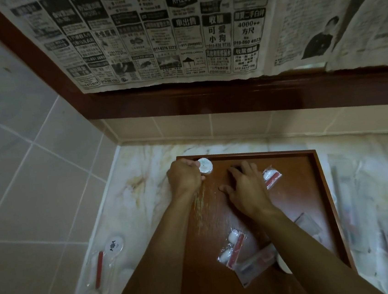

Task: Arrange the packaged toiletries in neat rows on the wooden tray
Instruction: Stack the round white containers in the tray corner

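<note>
A head-worn camera looks down at a marble counter [142, 166] in a tiled corner, with newspaper sheets [164, 30] hanging from a dark wooden frame above.

A square wooden tray [321, 181] sits on the counter at the centre of the view. Both of the person's forearms reach in from 6 o'clock.

The left hand [184, 177] is at the tray's 11 o'clock corner, its fingers curled around a round white wrapped soap [206, 166] that rests on the tray floor against the far rim.

The right hand [248, 186] lies flat near the tray's middle, fingers spread and straight, palm down on the wood. The two hands are apart. Just beside it at 3 o'clock, touching its outer edge, is a clear packet with a red and white item [272, 176].

Toward 5 o'clock on the tray lie another clear packet of white and red pieces [232, 245] and a flat clear sachet [255, 263], overlapping, partly under the right forearm.

Off the tray at 8 o'clock on the counter lie a red-handled packaged item [98, 269] and a white round packet with a dark emblem [113, 246]. More wrapped items [373, 223] lie blurred at 3 o'clock, off the tray.
</note>
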